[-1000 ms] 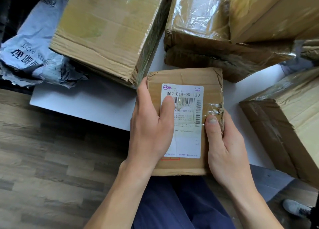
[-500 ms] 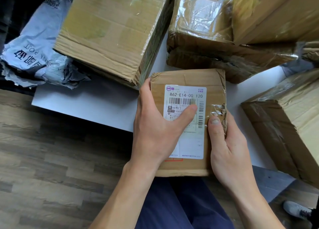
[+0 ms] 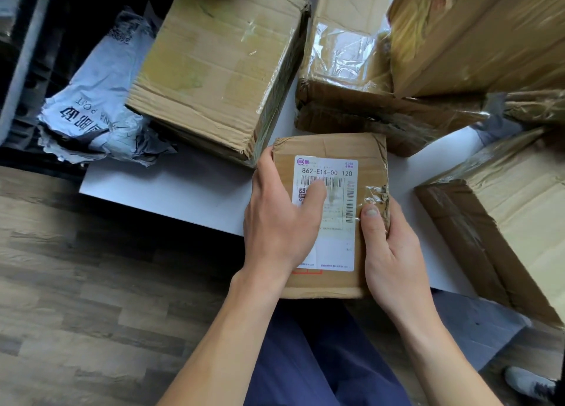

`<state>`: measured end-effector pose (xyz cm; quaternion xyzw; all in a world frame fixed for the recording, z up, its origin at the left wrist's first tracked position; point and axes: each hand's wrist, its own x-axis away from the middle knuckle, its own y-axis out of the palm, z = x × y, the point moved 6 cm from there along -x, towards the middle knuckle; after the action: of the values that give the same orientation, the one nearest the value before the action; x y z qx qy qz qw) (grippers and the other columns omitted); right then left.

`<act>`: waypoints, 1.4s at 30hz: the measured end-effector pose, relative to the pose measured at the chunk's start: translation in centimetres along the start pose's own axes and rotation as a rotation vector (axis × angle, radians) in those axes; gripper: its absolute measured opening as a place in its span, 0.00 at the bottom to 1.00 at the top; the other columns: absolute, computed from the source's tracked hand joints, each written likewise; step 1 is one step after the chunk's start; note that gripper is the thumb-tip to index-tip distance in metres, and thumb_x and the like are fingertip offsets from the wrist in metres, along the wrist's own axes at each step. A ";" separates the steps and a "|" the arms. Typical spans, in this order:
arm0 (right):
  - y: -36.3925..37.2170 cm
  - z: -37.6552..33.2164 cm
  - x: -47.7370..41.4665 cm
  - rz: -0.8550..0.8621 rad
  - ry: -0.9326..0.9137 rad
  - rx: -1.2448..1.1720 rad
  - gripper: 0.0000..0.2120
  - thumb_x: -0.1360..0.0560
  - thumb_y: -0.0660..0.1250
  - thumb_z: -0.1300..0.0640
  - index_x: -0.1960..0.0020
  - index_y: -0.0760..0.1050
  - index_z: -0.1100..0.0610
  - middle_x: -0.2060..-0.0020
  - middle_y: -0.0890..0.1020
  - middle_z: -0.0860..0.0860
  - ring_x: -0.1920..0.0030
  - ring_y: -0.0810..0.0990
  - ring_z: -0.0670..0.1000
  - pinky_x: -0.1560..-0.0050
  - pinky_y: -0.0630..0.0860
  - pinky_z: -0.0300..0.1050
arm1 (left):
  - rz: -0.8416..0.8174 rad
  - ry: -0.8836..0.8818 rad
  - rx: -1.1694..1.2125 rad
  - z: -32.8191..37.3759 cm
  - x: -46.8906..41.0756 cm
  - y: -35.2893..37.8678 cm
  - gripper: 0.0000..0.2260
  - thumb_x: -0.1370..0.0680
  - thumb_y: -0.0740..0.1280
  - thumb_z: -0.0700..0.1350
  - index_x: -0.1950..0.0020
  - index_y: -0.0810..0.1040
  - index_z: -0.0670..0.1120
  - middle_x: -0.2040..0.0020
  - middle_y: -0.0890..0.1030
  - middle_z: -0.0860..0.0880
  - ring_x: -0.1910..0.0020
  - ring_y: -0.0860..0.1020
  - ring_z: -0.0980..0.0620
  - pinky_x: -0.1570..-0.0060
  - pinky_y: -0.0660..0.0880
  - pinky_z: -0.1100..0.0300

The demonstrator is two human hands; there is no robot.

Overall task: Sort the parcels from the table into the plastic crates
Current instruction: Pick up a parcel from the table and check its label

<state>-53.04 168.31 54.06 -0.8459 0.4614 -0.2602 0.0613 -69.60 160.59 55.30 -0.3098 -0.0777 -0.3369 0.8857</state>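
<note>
Table (image 3: 183,191) edge: parcel (image 3: 330,149) gripped between left hand (image 3: 281,225), right hand (image 3: 391,252).

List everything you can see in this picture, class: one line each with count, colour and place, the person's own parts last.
small parcel: one, brown cardboard, held over the table's near edge
shipping label: one, white, on the small parcel's top
large boxes: at least four, brown, taped, on the table behind and right of the small parcel
mailer bag: one, grey, crumpled, left of the leftmost box
table: one, white, under the boxes
floor: wood-look, left foreground
shoe: one, grey, bottom right corner
trousers: navy, bottom centre
left hand: grips the small parcel's left edge, thumb on the label
right hand: grips its right edge
</note>
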 end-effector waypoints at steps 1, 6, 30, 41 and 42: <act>0.0 -0.1 0.0 0.000 0.003 0.002 0.22 0.17 0.56 0.43 0.28 0.74 0.48 0.41 0.83 0.36 0.41 0.79 0.35 0.48 0.70 0.25 | -0.002 -0.002 0.011 0.0 0.0 0.0 0.31 0.23 0.66 0.57 0.22 0.63 0.54 0.30 0.76 0.56 0.32 0.74 0.56 0.32 0.72 0.54; 0.1 0.1 -0.2 -0.008 0.020 0.039 0.19 0.16 0.57 0.44 0.28 0.73 0.47 0.44 0.82 0.34 0.43 0.79 0.32 0.50 0.70 0.24 | -0.036 -0.019 -0.010 0.5 0.4 0.0 0.41 0.30 0.62 0.74 0.22 0.61 0.55 0.30 0.76 0.56 0.34 0.76 0.55 0.33 0.74 0.50; -0.4 -4.4 2.6 -0.015 0.225 -0.001 0.25 0.23 0.72 0.39 0.39 0.67 0.54 0.48 0.78 0.40 0.50 0.77 0.37 0.58 0.69 0.36 | -0.288 -0.301 0.489 -1.1 5.3 -2.0 0.38 0.31 0.74 0.68 0.24 0.65 0.63 0.36 0.82 0.56 0.39 0.84 0.52 0.34 0.78 0.45; 3.6 -13.0 4.2 0.042 -0.014 0.171 0.33 0.35 0.76 0.28 0.46 0.65 0.47 0.46 0.80 0.47 0.46 0.81 0.45 0.49 0.79 0.48 | -0.231 -0.248 0.602 0.5 5.4 -10.7 0.39 0.36 0.80 0.62 0.31 0.64 0.59 0.41 0.86 0.52 0.43 0.85 0.52 0.35 0.79 0.46; 4.2 -14.2 4.3 0.054 -0.038 0.216 0.35 0.38 0.74 0.25 0.47 0.65 0.47 0.46 0.79 0.47 0.45 0.81 0.48 0.46 0.80 0.53 | -0.232 -0.242 0.630 0.6 5.3 -11.5 0.40 0.37 0.82 0.60 0.31 0.65 0.57 0.41 0.86 0.50 0.43 0.85 0.51 0.36 0.79 0.46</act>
<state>-61.30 164.36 66.41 -0.8265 0.4519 -0.2908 0.1678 -72.99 151.36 63.29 -0.0480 -0.3167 -0.3557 0.8780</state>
